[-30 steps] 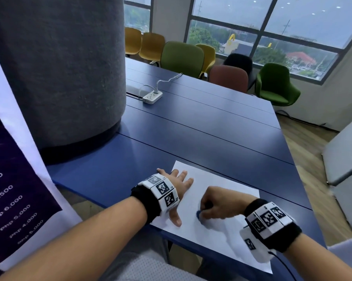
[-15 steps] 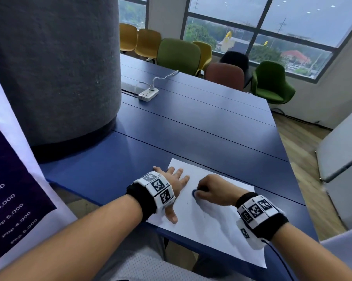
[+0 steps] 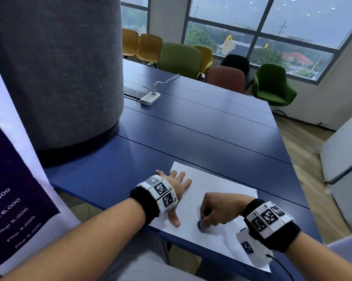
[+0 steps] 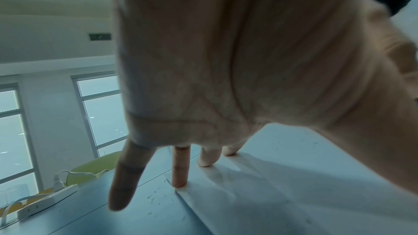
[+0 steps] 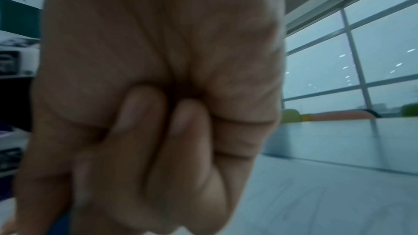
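Note:
A white sheet of paper (image 3: pixel 217 189) lies at the near edge of the blue table (image 3: pixel 191 138). My left hand (image 3: pixel 178 184) rests flat on the sheet's left part, fingers spread and straight. The left wrist view shows its fingertips (image 4: pixel 179 176) pressing near the paper (image 4: pixel 294 185) edge. My right hand (image 3: pixel 213 211) is curled into a fist on the sheet and pinches a small blue object (image 3: pixel 200 224) against the paper. In the right wrist view the curled fingers (image 5: pixel 158 131) hide the object almost fully.
A wide grey pillar (image 3: pixel 55 67) stands on the left, with a printed banner (image 3: pixel 9 199) beside it. A white power strip (image 3: pixel 150 97) with a cable lies farther back on the table. Coloured chairs (image 3: pixel 179 59) line the far side under windows. A grey cabinet (image 3: pixel 345 155) stands at the right.
My right hand slid the blue object away across the paper toward the left fingers, then back to beside the left thumb. The left hand stayed flat on the sheet.

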A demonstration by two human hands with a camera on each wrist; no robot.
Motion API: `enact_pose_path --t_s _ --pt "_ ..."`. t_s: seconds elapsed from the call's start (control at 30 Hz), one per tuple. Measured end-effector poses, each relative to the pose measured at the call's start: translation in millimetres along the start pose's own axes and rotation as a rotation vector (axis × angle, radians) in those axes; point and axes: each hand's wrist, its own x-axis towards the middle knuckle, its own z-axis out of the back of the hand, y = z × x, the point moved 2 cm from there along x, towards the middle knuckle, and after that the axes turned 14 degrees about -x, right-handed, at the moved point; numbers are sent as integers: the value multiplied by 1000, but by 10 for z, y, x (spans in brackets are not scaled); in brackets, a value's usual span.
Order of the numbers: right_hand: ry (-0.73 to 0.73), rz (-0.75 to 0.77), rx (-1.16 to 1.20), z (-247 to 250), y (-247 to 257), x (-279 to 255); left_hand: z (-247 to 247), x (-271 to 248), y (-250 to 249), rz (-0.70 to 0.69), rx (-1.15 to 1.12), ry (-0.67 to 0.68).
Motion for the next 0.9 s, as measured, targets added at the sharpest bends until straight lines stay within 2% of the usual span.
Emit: enact_pose_path --t_s 0.1,0.13,0.27,0.4,0.53,0.67,0.8,0.83,0.9 --pt "-141 -56 65 79 -87 32 11 -5 -8 -3 0 2" --pt "-141 -60 78 68 -92 36 7 -6 -11 -5 -6 2" --pt "102 -11 46 5 1 -25 9 -5 -6 2 -9 7" --pt "13 -68 124 113 -53 8 16 -9 -18 2 -11 14" --pt "128 -77 127 56 -2 -25 3 -8 -4 0 -17 9" --pt "-20 -178 229 173 -86 34 19 -22 -27 -1 -11 8" --pt "128 -148 125 107 -18 5 12 -29 -17 3 -8 5" --pt "122 -162 143 120 -27 9 15 -32 -19 4 -5 8" --pt "21 -201 202 183 -88 53 22 -36 -25 2 -2 11"
